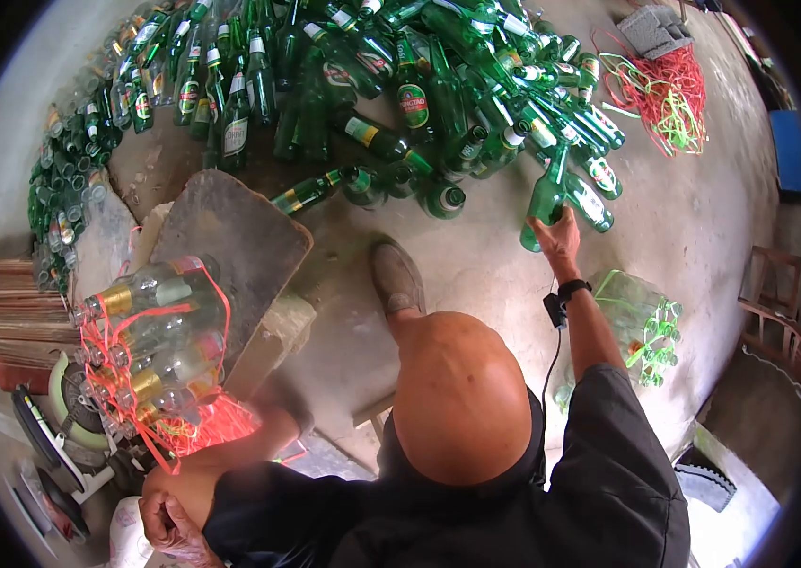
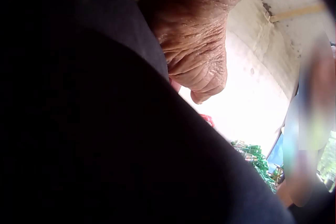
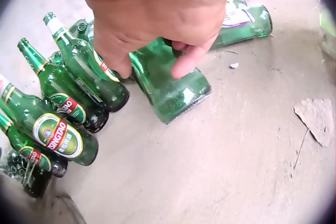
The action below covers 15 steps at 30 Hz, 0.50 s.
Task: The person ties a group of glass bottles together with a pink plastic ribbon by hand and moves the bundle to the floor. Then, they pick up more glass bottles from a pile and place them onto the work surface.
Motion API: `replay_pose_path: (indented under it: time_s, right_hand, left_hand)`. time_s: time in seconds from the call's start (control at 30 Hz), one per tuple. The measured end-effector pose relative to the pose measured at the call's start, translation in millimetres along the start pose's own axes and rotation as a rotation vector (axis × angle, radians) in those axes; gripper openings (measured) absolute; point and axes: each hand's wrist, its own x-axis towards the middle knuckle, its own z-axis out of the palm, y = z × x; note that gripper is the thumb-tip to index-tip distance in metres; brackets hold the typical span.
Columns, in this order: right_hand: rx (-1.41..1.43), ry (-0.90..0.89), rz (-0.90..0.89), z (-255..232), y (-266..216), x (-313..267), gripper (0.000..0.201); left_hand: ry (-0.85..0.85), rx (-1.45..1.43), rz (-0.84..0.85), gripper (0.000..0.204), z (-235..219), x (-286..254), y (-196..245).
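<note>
In the head view my right hand [image 1: 559, 237] grips a green bottle [image 1: 546, 201] at the near edge of the bottle pile [image 1: 419, 71]. The right wrist view shows that hand [image 3: 157, 19] from above, thumb and fingers around the bottle [image 3: 176, 87], whose base points toward the bare floor. A labelled bottle [image 3: 241, 24] lies just beyond it. My left hand [image 1: 171, 525] is low at the left by the knee, fingers loosely curled and holding nothing visible. In the left wrist view dark cloth covers much of the frame beside the left hand [image 2: 194, 50].
Bottles bundled with red strapping [image 1: 159, 331] stand at the left, near a dark board [image 1: 230, 246]. Another tied bundle [image 1: 637, 322] is right of my forearm. Red and green straps [image 1: 675, 99] lie at the back right. A foot [image 1: 397, 276] rests on the floor between.
</note>
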Motion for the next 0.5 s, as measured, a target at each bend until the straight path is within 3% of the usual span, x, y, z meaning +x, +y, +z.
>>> replay_pose_path:
  time_s: [0.2,0.27,0.4,0.47,0.5]
  right_hand:
    - [0.198,-0.021,-0.108,16.7,-24.1,-33.4,0.063]
    - [0.494,-0.089,-0.213,40.8,-25.2,-32.7,0.064]
    - [0.483,-0.097,-0.306,62.7,-42.2,-31.0,0.063]
    - [0.342,-0.016,-0.420,61.4,-57.5,-31.6,0.062]
    - [0.335,-0.081,-0.340,58.9,-64.7,-31.4,0.061]
  left_hand:
    - [-0.060,-0.011,0.029,0.019,-10.6,-3.9,-21.1]
    - [-0.083,0.038,-0.045,0.018,-11.4,-1.4,-15.1]
    - [-0.027,-0.051,-0.004,0.018,-1.6,-2.8,-14.4]
    - [-0.019,-0.044,0.009,0.020,0.7,-0.6,-9.9]
    - [-0.012,-0.039,0.014,0.021,1.5,0.4,-6.8]
